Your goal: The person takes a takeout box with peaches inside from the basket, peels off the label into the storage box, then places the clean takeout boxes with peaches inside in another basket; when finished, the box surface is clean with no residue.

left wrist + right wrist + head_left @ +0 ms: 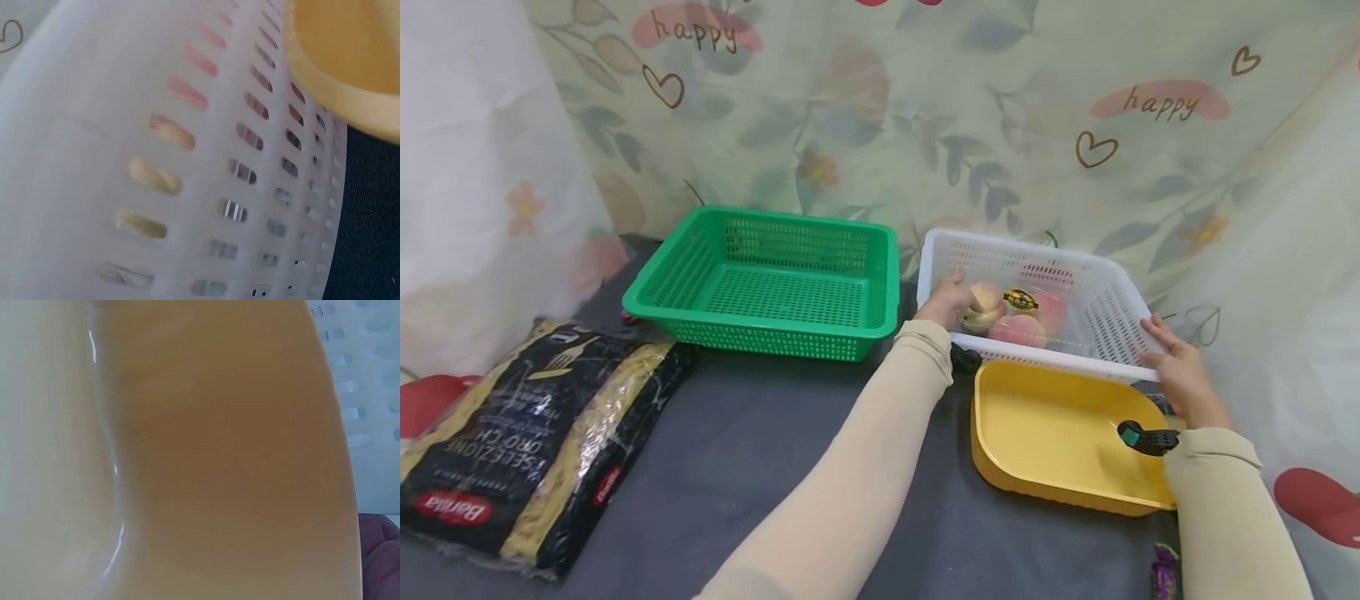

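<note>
A white slotted basket (1045, 357) stands at the right on the dark cloth, with a clear pack of peaches (1018, 312) inside. My left hand (946, 302) grips its left rim, thumb up by the fruit. At the basket's front right corner my right hand (1176, 367) holds the rim. A yellow tray (1045, 425) lies just in front of the basket, between my forearms. The left wrist view is filled by the basket wall (94, 125), with the tray edge (350, 56) at upper right. The right wrist view shows the tray (219, 456) close up and a corner of the basket (375, 425).
An empty green basket (760, 325) sits left of the white one. Two bags of pasta (527, 433) lie at the front left. A purple wrapper (1165, 575) lies by my right sleeve. A flowered curtain hangs close behind both baskets.
</note>
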A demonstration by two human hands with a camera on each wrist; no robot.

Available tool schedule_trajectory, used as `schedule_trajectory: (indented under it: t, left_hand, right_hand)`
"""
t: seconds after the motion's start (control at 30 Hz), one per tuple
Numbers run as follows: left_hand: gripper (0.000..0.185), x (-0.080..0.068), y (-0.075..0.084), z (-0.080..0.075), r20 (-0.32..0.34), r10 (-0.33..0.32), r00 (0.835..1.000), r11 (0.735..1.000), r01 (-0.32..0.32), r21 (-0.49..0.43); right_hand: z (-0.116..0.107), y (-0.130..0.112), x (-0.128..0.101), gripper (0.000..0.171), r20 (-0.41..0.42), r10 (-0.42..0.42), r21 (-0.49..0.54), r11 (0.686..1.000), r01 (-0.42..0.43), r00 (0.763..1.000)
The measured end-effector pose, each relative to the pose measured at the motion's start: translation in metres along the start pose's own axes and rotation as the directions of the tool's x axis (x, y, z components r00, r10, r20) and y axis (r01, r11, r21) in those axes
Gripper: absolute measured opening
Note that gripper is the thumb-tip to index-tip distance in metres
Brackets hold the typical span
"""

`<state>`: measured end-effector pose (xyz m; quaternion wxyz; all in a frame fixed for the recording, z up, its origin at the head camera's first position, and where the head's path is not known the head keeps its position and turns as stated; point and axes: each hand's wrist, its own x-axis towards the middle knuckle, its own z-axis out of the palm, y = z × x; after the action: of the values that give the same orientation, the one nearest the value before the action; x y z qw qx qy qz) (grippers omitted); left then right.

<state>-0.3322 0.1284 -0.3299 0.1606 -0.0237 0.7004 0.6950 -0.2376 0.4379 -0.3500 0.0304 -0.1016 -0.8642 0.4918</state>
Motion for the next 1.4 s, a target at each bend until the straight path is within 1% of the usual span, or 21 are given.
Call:
schedule_trajectory:
  t: [0.03, 0.1, 0.17, 0.23, 0.27, 0.33, 0.37, 0.4, 0.47, 0.5, 0.57, 0.6, 0.67, 0.73, 0.9, 1.07, 1.17, 1.27, 1.4]
  left_hand:
    - [0.080, 0.004, -0.002, 0.001, -0.004, -0.005, 1.000, 1.000, 0.005, 0.016]
    - [0.079, 0.007, -0.002, 0.005, -0.033, -0.040, 0.999, 0.996, 0.043, 0.080]
    - [0.083, 0.037, -0.018, 0.008, -0.039, -0.026, 0.999, 0.994, 0.030, 0.102]
    - [0.083, 0.050, -0.025, 0.009, -0.032, -0.028, 0.999, 0.996, 0.031, 0.089]
    - [0.083, 0.051, -0.025, 0.009, -0.028, -0.030, 0.999, 0.996, 0.032, 0.086]
    - [0.083, 0.053, -0.024, 0.006, -0.006, -0.015, 1.000, 0.998, 0.015, 0.061]
    - [0.080, 0.037, -0.015, 0.004, -0.007, -0.029, 1.000, 0.997, 0.029, 0.069]
    - [0.077, 0.017, -0.004, 0.002, -0.004, -0.048, 0.999, 0.996, 0.049, 0.080]
    - [0.073, -0.014, 0.013, -0.001, -0.010, -0.048, 0.999, 0.993, 0.049, 0.111]
    - [0.070, -0.029, 0.020, -0.003, -0.011, -0.052, 0.999, 0.992, 0.053, 0.112]
    - [0.067, -0.029, 0.020, -0.001, -0.024, -0.045, 0.999, 0.995, 0.047, 0.090]
    - [0.066, -0.026, 0.019, -0.001, -0.027, -0.042, 0.999, 0.997, 0.044, 0.071]
    - [0.064, -0.012, 0.012, 0.001, -0.048, -0.032, 0.998, 0.999, 0.033, 0.026]
    - [0.063, 0.009, 0.001, 0.005, -0.064, -0.019, 0.998, 1.000, 0.018, -0.025]
    - [0.058, 0.010, 0.002, 0.006, -0.066, 0.005, 0.998, 0.993, -0.013, -0.118]
    - [0.056, 0.008, 0.004, 0.005, -0.080, 0.016, 0.997, 0.989, -0.027, -0.143]
    - [0.056, 0.007, 0.005, 0.005, -0.094, 0.015, 0.995, 0.987, -0.029, -0.158]
    - [0.056, 0.004, 0.009, 0.005, -0.097, 0.031, 0.995, 0.981, -0.049, -0.189]
    - [0.054, -0.001, 0.016, 0.004, -0.085, 0.091, 0.992, 0.965, -0.109, -0.239]
  right_hand:
    - [0.000, 0.001, 0.000, 0.055, -0.001, -0.004, 0.006, 1.000, 0.004, 1.000]
    - [0.000, 0.003, 0.000, 0.055, 0.002, -0.004, 0.008, 1.000, 0.004, 1.000]
    - [0.000, 0.004, 0.001, 0.055, 0.008, 0.005, -0.002, 1.000, -0.005, 1.000]
    - [0.000, 0.004, 0.001, 0.055, 0.014, 0.009, -0.016, 1.000, -0.009, 1.000]
    - [0.000, 0.003, 0.001, 0.055, 0.014, 0.010, -0.021, 1.000, -0.010, 1.000]
    - [0.000, 0.002, 0.001, 0.055, 0.013, 0.008, -0.017, 1.000, -0.008, 1.000]
    - [0.000, 0.001, 0.001, 0.055, 0.012, 0.005, -0.015, 1.000, -0.005, 1.000]
    - [0.000, 0.001, 0.001, 0.055, 0.012, 0.004, -0.011, 1.000, -0.004, 1.000]
    - [-0.001, 0.000, 0.001, 0.055, 0.007, 0.007, -0.009, 1.000, -0.007, 1.000]
    - [-0.001, 0.000, 0.001, 0.055, 0.011, 0.009, -0.006, 1.000, -0.009, 1.000]
    - [-0.001, 0.000, 0.001, 0.055, 0.012, 0.019, -0.006, 1.000, -0.019, 1.000]
    - [-0.001, 0.000, 0.001, 0.055, 0.013, 0.023, -0.009, 1.000, -0.023, 1.000]
    - [-0.001, 0.000, 0.002, 0.055, 0.014, 0.028, -0.013, 1.000, -0.028, 1.000]
    - [-0.001, 0.001, 0.002, 0.055, 0.013, 0.028, -0.010, 1.000, -0.028, 1.000]
    - [0.000, 0.001, 0.003, 0.056, 0.010, 0.017, 0.016, 1.000, -0.017, 1.000]
    - [0.001, 0.001, 0.003, 0.056, 0.007, 0.012, 0.050, 0.999, -0.012, 1.000]
    - [0.002, 0.001, 0.003, 0.056, 0.005, 0.009, 0.041, 0.999, -0.009, 1.000]
    - [0.002, 0.001, 0.002, 0.055, 0.000, 0.006, 0.006, 1.000, -0.006, 1.000]
    - [0.001, 0.000, 0.001, 0.054, -0.007, 0.004, -0.021, 1.000, -0.004, 1.000]
